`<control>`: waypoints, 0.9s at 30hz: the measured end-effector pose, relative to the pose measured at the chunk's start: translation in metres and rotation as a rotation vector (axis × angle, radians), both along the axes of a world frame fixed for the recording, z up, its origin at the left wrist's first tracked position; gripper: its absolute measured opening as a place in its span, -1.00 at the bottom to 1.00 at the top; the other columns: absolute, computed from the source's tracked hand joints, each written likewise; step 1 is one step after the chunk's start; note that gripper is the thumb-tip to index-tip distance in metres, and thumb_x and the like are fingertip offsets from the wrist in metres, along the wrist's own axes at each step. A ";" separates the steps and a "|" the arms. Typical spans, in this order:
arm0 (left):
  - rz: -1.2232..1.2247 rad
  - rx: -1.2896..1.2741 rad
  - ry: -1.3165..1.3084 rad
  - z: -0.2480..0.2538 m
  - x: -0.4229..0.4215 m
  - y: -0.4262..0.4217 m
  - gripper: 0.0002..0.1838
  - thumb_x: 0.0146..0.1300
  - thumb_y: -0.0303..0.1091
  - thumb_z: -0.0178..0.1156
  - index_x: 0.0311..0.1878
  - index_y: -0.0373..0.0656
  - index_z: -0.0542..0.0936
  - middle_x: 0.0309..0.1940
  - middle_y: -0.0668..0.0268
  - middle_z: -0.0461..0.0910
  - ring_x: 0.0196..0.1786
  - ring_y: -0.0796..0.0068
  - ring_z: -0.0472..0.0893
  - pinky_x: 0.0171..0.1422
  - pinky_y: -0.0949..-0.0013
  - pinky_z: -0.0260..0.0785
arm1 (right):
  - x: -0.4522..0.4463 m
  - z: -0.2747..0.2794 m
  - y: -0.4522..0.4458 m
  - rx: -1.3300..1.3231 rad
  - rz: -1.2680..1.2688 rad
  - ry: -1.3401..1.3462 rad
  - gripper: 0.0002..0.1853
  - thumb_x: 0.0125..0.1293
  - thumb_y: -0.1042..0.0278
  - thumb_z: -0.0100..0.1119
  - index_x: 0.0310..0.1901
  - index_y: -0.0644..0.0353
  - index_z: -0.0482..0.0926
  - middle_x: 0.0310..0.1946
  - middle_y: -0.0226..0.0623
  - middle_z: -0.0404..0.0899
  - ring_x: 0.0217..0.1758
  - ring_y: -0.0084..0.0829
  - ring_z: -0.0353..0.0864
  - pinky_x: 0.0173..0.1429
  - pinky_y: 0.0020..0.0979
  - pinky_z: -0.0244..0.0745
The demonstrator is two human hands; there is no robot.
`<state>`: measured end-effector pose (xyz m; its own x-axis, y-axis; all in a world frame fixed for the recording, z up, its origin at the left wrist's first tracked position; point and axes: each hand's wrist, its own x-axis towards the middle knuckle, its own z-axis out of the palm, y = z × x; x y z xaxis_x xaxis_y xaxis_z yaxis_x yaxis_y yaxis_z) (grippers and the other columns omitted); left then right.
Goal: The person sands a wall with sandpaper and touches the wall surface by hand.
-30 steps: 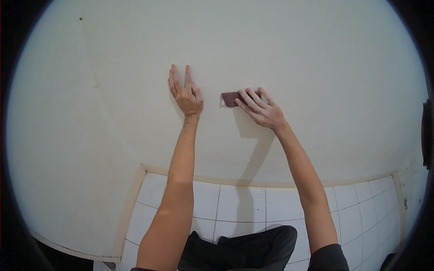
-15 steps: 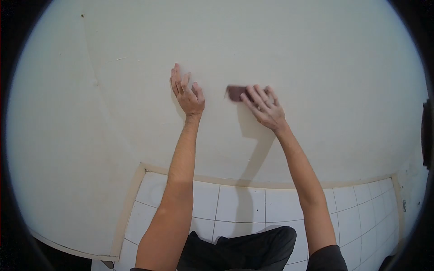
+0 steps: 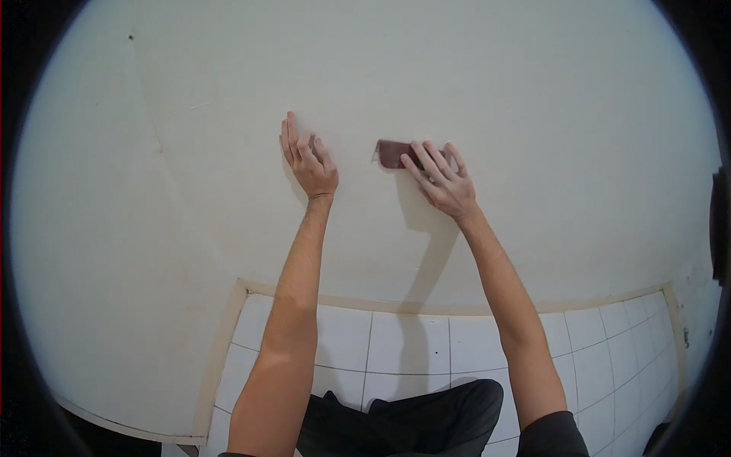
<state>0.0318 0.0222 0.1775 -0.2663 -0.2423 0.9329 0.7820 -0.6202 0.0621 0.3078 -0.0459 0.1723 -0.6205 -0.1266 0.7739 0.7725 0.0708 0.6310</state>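
Note:
My right hand (image 3: 445, 179) presses a flat reddish-brown piece of sandpaper (image 3: 394, 154) against a pale wall (image 3: 533, 152). The fingers lie spread over its right part, and its left end sticks out past them. A thin pale strip (image 3: 375, 152) shows at that left end; I cannot tell whether it belongs to the sheet. To the left, my left hand (image 3: 311, 164) is held up at the wall, its fingers apart and partly bent. A small dark patch shows between its fingers, too unclear to name.
White floor tiles (image 3: 407, 339) meet the wall along a beige edging strip (image 3: 426, 309). My dark-clothed legs (image 3: 411, 419) are at the bottom. A faint crack (image 3: 160, 148) and a small dark spot (image 3: 130, 36) mark the wall at left. A dark object (image 3: 719, 225) stands at the right edge.
The view has tilted slightly. In the picture, my left hand sits a little further left, its fingers more bent. My right hand with the sandpaper has shifted slightly left and looks sharper.

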 end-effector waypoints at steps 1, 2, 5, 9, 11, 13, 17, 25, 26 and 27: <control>0.012 -0.005 -0.005 -0.001 -0.001 0.003 -0.82 0.47 -0.47 -0.05 0.07 -0.16 0.46 0.59 0.00 0.27 0.64 -0.10 0.19 0.70 -0.21 0.02 | 0.001 -0.002 0.003 -0.014 0.016 0.019 -0.45 0.43 0.20 0.09 0.46 -0.21 0.47 0.50 -0.49 0.45 0.48 -0.48 0.47 0.67 -0.08 0.23; 0.023 -0.011 -0.010 -0.001 0.001 0.002 -0.87 0.49 -0.46 -0.06 0.01 -0.15 0.43 0.59 0.00 0.27 0.64 -0.11 0.19 0.69 -0.22 0.03 | 0.003 -0.003 0.005 -0.027 -0.010 -0.076 -0.44 0.42 0.20 0.11 0.46 -0.21 0.47 0.50 -0.48 0.45 0.49 -0.47 0.47 0.68 -0.07 0.21; 0.028 -0.025 -0.019 0.000 0.001 -0.001 -0.93 0.50 -0.47 -0.07 -0.06 -0.15 0.41 0.59 -0.01 0.28 0.63 -0.12 0.20 0.69 -0.23 0.03 | 0.009 -0.004 0.006 -0.065 -0.056 -0.246 -0.41 0.40 0.22 0.15 0.47 -0.20 0.46 0.50 -0.45 0.45 0.51 -0.45 0.45 0.69 -0.04 0.16; 0.035 -0.039 -0.012 0.000 0.002 -0.003 -0.93 0.49 -0.46 -0.08 -0.10 -0.19 0.40 0.58 -0.04 0.28 0.63 -0.15 0.20 0.68 -0.24 0.04 | 0.004 -0.001 0.003 -0.025 0.005 0.026 -0.43 0.42 0.25 0.13 0.47 -0.18 0.46 0.49 -0.46 0.46 0.51 -0.47 0.45 0.65 -0.07 0.25; 0.039 -0.043 -0.009 0.001 0.002 -0.004 -0.93 0.49 -0.46 -0.09 -0.12 -0.20 0.40 0.58 -0.05 0.27 0.63 -0.17 0.19 0.68 -0.23 0.03 | 0.001 -0.003 0.006 0.027 0.033 0.095 -0.46 0.45 0.26 0.10 0.46 -0.20 0.47 0.50 -0.49 0.43 0.49 -0.49 0.46 0.63 -0.11 0.30; 0.032 -0.051 -0.008 0.001 0.001 -0.004 -0.93 0.48 -0.47 -0.09 -0.13 -0.21 0.39 0.59 -0.06 0.27 0.63 -0.18 0.18 0.68 -0.22 0.03 | 0.005 -0.005 0.012 -0.012 0.042 -0.183 -0.48 0.45 0.24 0.12 0.44 -0.22 0.50 0.51 -0.50 0.42 0.48 -0.47 0.46 0.64 -0.07 0.25; 0.026 -0.057 -0.007 0.002 0.003 -0.007 -0.93 0.45 -0.50 -0.08 -0.08 -0.23 0.38 0.58 -0.09 0.27 0.63 -0.19 0.17 0.66 -0.16 0.07 | 0.002 -0.003 0.003 -0.011 0.024 -0.058 -0.55 0.46 0.17 0.12 0.36 -0.26 0.58 0.50 -0.56 0.42 0.47 -0.48 0.46 0.61 -0.10 0.32; -0.045 -0.065 -0.022 0.001 0.003 -0.003 -0.81 0.37 -0.54 -0.03 0.02 -0.23 0.37 0.58 -0.08 0.25 0.64 -0.19 0.16 0.65 -0.10 0.14 | 0.004 -0.007 0.007 -0.006 0.037 -0.112 -0.54 0.43 0.21 0.15 0.36 -0.30 0.58 0.48 -0.60 0.43 0.45 -0.54 0.47 0.62 -0.18 0.33; -0.065 -0.055 -0.029 0.001 0.004 -0.001 -0.81 0.36 -0.53 -0.02 0.02 -0.23 0.37 0.58 -0.07 0.26 0.63 -0.16 0.18 0.68 -0.15 0.07 | 0.002 -0.007 0.006 0.001 0.053 -0.008 -0.54 0.43 0.22 0.14 0.35 -0.30 0.58 0.48 -0.60 0.44 0.44 -0.54 0.48 0.60 -0.21 0.37; -0.084 -0.045 -0.033 0.000 0.003 0.000 -0.80 0.35 -0.52 -0.02 0.02 -0.23 0.37 0.58 -0.06 0.27 0.63 -0.14 0.19 0.70 -0.20 0.00 | 0.001 -0.008 0.006 0.011 0.037 -0.003 -0.54 0.43 0.22 0.14 0.35 -0.29 0.58 0.48 -0.59 0.44 0.45 -0.54 0.48 0.60 -0.20 0.37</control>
<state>0.0352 0.0222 0.1778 -0.3151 -0.1756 0.9327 0.7244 -0.6794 0.1168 0.3092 -0.0402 0.1645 -0.6176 -0.1580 0.7704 0.7675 0.0925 0.6343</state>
